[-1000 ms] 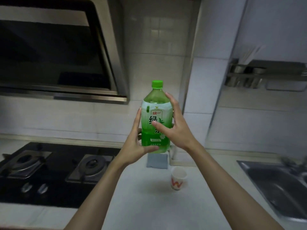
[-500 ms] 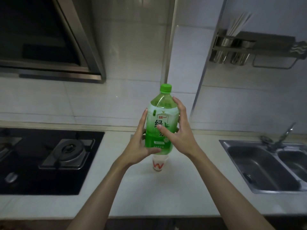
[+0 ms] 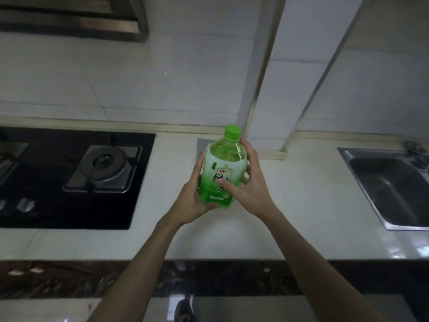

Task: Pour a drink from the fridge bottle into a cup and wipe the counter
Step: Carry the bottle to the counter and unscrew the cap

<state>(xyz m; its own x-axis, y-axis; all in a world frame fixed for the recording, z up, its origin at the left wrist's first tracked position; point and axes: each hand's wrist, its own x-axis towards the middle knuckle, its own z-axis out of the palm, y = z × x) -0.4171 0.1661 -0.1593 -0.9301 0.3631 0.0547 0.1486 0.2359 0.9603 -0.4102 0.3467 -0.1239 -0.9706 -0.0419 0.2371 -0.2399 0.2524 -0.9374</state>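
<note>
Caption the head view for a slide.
Left hand and right hand grip a capped green bottle at the counter, between stove and sink.

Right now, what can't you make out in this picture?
Cup: nowhere visible in the head view; the bottle, left hand and right hand may hide it.
Bottle base: covered by the left hand and blurred; contact with the counter unclear.
Grey patch behind the bottle: mostly hidden, unidentifiable.
Sink: cut off by the right edge; tap blurred.
Stove: cut off by the left edge.
</note>
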